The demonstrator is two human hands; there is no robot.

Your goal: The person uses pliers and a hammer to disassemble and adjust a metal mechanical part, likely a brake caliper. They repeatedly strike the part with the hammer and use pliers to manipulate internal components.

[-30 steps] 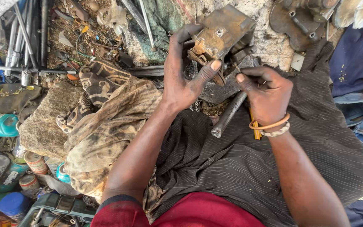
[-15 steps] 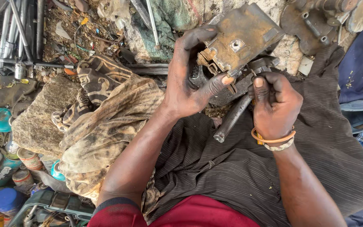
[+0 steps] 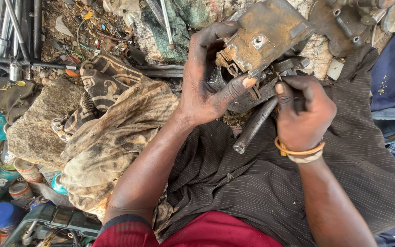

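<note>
Far left: approx. 4 tins (image 3: 26, 170) by 1 blue lid (image 3: 3, 215), then 1 flat stone (image 3: 37, 119) w/ 1 patterned cloth (image 3: 110, 132) draped beside it. Centre: left hand (image 3: 206, 87), fingers curled tight round 1 rusty metal block (image 3: 266, 34), held above the lap, thumb pressed under its edge. Right hand (image 3: 305, 114), 2 bands at wrist, fist closed on 1 thin tool, touching 1 grey steel rod (image 3: 254, 126) slanting beneath the block.

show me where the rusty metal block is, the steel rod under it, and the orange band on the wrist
rusty metal block (image 3: 266, 34), head view, on its flat brown top face.
steel rod (image 3: 252, 128), head view, on the middle of its grey shaft.
orange wrist band (image 3: 298, 150), head view, on the band where it crosses the right wrist.
</note>
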